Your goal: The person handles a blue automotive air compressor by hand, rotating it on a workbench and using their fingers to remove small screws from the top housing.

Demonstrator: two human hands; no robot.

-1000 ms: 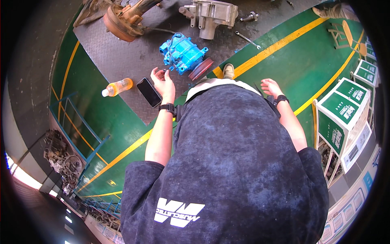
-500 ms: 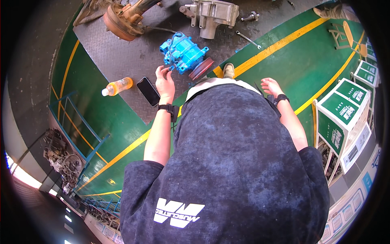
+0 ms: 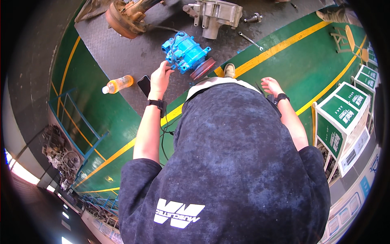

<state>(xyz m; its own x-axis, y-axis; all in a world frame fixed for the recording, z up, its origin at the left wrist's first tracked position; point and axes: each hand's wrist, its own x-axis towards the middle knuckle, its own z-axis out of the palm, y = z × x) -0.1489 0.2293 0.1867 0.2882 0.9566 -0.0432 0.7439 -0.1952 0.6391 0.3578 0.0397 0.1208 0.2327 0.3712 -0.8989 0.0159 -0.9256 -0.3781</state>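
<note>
A blue air-conditioning compressor [image 3: 187, 51] with a red grooved pulley [image 3: 202, 68] lies on the dark checkered metal plate [image 3: 118, 53]. My left hand [image 3: 161, 79] is at its near left side, thumb and fingers drawn together beside the blue housing. Whatever those fingers pinch is too small to make out. Partly behind this hand lies a black phone [image 3: 144, 84]. Away to the right, over the green floor, my right hand [image 3: 271, 86] hangs by my hip. Its fingers are loosely apart, and no object shows in them.
Left of the phone lies a bottle of orange drink [image 3: 118, 84]. Beyond the compressor are a grey metal housing [image 3: 217, 16], a rusty drum [image 3: 118, 20], a gear shaft [image 3: 254, 18] and a wrench [image 3: 250, 41]. Green-and-white boxes [image 3: 343, 110] stand at right, a blue rail [image 3: 83, 116] at left.
My left hand has shifted slightly; its wrist moved left and its fingertips now point right towards the compressor. It covers more of the phone. My right hand has hardly moved.
</note>
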